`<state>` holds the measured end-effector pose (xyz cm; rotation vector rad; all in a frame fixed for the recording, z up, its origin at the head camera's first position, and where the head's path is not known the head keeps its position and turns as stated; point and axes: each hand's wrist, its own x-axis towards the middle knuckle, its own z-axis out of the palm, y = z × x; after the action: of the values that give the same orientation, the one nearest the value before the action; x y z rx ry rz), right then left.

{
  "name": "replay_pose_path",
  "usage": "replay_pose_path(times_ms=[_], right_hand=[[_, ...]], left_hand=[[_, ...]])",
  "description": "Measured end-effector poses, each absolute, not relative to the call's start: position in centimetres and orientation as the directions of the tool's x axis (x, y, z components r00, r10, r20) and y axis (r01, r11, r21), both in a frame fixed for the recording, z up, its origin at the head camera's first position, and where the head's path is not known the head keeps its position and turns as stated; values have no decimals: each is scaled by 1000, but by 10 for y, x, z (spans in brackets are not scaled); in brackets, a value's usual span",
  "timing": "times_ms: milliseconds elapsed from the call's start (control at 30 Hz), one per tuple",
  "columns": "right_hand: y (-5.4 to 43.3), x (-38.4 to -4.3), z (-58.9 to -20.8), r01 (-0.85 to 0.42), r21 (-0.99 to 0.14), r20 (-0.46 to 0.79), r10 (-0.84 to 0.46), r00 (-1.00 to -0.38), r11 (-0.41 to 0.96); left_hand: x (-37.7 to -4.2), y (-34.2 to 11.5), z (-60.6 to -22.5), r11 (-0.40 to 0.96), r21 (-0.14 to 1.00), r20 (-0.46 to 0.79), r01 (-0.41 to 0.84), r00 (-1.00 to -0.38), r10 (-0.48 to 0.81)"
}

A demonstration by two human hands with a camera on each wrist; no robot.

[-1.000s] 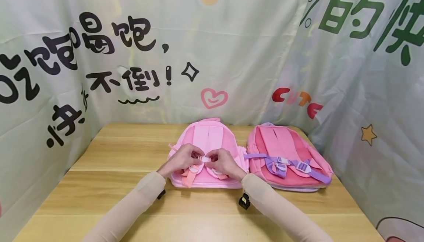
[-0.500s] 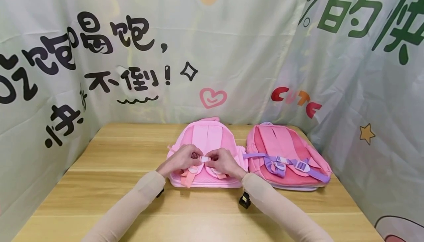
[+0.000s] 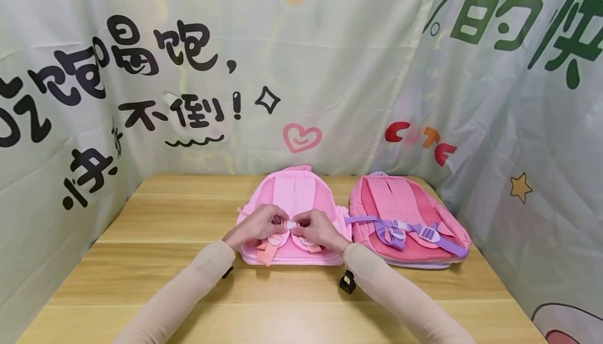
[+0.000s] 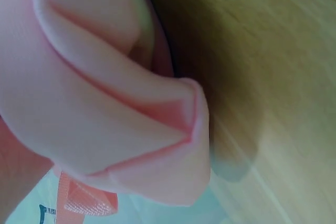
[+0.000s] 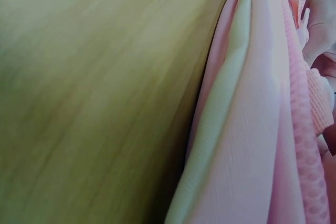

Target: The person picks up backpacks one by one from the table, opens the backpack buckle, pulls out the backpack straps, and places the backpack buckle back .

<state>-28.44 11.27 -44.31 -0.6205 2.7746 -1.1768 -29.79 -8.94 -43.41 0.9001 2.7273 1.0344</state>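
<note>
A light pink backpack (image 3: 295, 192) lies on the wooden table with its strap side up. Over its middle, a small white buckle (image 3: 291, 224) joins the strap ends between the two hands. My left hand (image 3: 259, 224) pinches the buckle's left side with curled fingers; my right hand (image 3: 322, 230) pinches its right side. Below them hang coral strap ends (image 3: 267, 253). The left wrist view is filled by folded pink fabric (image 4: 105, 108) of the bag, and the right wrist view catches its mesh edge (image 5: 304, 145). Fingertips partly cover the buckle.
A darker pink backpack (image 3: 400, 197) with purple straps (image 3: 427, 234) and white buckles lies just right of the first bag. Printed cloth (image 3: 254, 61) walls in the back and both sides of the wooden table (image 3: 165, 218).
Both hands stay at the white buckle, and neither bag has moved on the table. The head view has shifted very slightly.
</note>
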Motion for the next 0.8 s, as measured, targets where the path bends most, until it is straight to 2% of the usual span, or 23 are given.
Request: replay_pose_path(times_ms=[333,800], right_hand=[[112,-288,-440,-415,-628,106,-456,-883,658],[116,-294,-437,-451,-627,89,-517,-851,635]], left_hand=[[-299,-90,-436,595,649,103,474,-830,549],[-299,-90,-435,597,645,105,477,-829,549]])
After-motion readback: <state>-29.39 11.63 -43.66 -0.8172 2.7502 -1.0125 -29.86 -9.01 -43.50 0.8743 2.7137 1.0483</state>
